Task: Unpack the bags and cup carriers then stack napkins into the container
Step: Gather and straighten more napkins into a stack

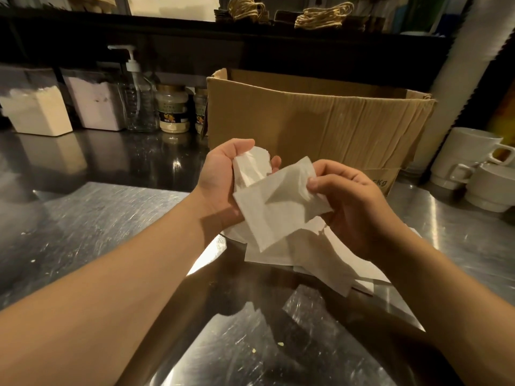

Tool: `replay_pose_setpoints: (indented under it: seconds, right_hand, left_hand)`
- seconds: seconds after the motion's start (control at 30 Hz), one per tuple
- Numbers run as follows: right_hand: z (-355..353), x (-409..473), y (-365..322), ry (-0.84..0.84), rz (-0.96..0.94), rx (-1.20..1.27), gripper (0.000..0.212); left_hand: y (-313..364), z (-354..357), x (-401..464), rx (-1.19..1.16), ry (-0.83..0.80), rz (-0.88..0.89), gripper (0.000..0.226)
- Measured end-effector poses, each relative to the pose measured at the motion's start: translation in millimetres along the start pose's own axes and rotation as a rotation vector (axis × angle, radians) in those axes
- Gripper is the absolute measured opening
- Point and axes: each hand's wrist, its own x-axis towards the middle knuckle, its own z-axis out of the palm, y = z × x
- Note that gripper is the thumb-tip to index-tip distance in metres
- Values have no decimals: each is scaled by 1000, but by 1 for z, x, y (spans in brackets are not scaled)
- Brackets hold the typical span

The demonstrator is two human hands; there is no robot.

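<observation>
We held both hands above the scratched steel counter [92, 227], directly in front of an open cardboard box [315, 126]. Our left hand [223, 174] was cupped palm-up with its fingers curled round a small stack of white napkins [250, 168]. Our right hand [354, 201] pinched a single napkin [278, 207] by its right edge between thumb and fingers; this napkin overlapped the lower part of the stack in the left hand and hid it from us. Below the hands, more loose napkins [312, 260] lay in an untidy overlapping pile on the counter, partly covered by the held napkin and the right wrist. The box stood just behind the hands and blocked our sight of the counter beyond it; we could not see its contents. To the left of the box stood two glass jars with gold lids [172, 108], a clear pump bottle [136, 93] and two tubs of pale powder [36, 107] along the back edge. To the right stood stacked white ceramic cups [473, 162]. Coils of twine [323, 15] lay on the dark shelf above.
</observation>
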Motion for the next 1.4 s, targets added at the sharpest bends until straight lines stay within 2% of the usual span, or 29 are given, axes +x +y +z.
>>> replay_pose_setpoints:
  seconds: [0.1,0.23,0.3,0.37,0.4,0.47,0.53,0.63,0.7,0.8,0.87,1.0,1.03,1.2,1.3,1.4]
  right_hand:
    - [-4,1,0,36,64,54,15]
    - [-5,3,0,126,106,-111,31]
    - [-7,4,-1,185,146,-112,27]
    - [-10,3,-2,212,178,-6,14]
    - [-12,2,-4,214,190,77,19]
    - [-19,2,-5,207,195,252,35]
    - [-22,3,-7,163,154,352,32]
    - [-28,1,-8,-11,88,429,32]
    - [-31,1,-8,-15,146,364,35]
    - [-26,3,-9,229,312,35,25]
    - [-21,7,-7,317,379,-50,27]
    - [-17,9,-8,263,423,-83,54]
    - [-17,9,-8,245,413,-93,54]
    - [-23,10,-4,237,399,-184,23]
    - [-29,7,-10,126,319,-76,31]
    - [-30,2,-17,-10,184,29,23]
  left_hand:
    - [-6,2,-1,142,-36,-18,41]
    - [-11,5,-3,380,-49,-35,28]
    - [-13,7,-4,411,-64,-81,26]
    - [-14,9,-7,368,-100,-169,28]
    - [-14,10,-8,333,-120,-212,32]
    - [-14,8,-6,293,-127,-257,42]
    - [-14,5,-3,273,-108,-257,47]
    - [-16,4,-2,268,-115,-203,39]
    - [-18,8,-4,284,-116,-186,34]
    - [-20,11,-4,344,-112,-104,21]
    - [-20,11,-4,334,-110,-146,25]
    - [-20,9,-3,334,-78,-226,33]
    - [-20,8,-3,336,-72,-233,34]
    - [-18,9,-4,380,-48,-226,35]
    - [-18,7,-4,360,-60,-213,40]
    - [-19,8,-5,336,-108,-194,41]
